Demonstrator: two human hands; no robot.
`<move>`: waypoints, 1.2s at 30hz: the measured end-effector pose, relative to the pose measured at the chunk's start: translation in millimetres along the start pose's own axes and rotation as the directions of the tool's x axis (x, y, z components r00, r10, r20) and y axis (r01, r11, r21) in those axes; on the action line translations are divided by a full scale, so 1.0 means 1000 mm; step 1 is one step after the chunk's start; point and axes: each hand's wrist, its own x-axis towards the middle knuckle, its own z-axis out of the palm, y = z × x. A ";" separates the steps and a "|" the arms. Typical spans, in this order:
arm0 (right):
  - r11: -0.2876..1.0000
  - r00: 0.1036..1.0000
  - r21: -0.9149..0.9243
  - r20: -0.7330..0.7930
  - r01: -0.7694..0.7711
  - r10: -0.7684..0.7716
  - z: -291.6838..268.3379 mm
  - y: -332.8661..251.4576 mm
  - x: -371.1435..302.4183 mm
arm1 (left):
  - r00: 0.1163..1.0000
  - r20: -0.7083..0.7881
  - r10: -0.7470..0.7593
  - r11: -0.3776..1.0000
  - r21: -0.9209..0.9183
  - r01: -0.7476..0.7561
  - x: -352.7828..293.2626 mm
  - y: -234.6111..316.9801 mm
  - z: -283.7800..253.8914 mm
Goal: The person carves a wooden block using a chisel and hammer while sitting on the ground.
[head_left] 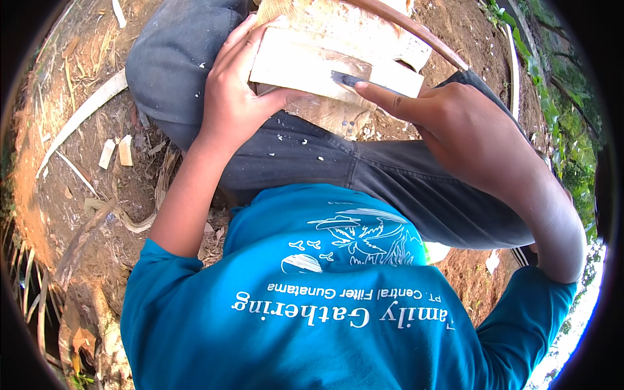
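My left hand [231, 91] grips the left end of a pale, squared wooden block [296, 65], thumb below and fingers over the top. The block has a shallow recess cut into its face and a dark opening near its right end. My right hand [448, 114] is closed around a knife, its handle hidden in the fist. The index finger stretches along the dark knife blade [346, 78], whose tip rests at the recess. Beneath the block lies a larger, rough piece of wood [338, 116].
A curved brown stick [416, 31] crosses beyond the block. My legs in dark trousers [286, 156] are bent around the wood, with pale chips on them. Wood strips [84, 117] and small offcuts [125, 150] litter the brown soil. Green plants [565, 123] grow at the right.
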 end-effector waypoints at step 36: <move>0.999 0.999 -0.027 0.032 -0.023 0.024 0.002 0.009 -0.005 | 1.000 0.025 0.008 0.998 0.068 -0.009 0.005 0.013 -0.001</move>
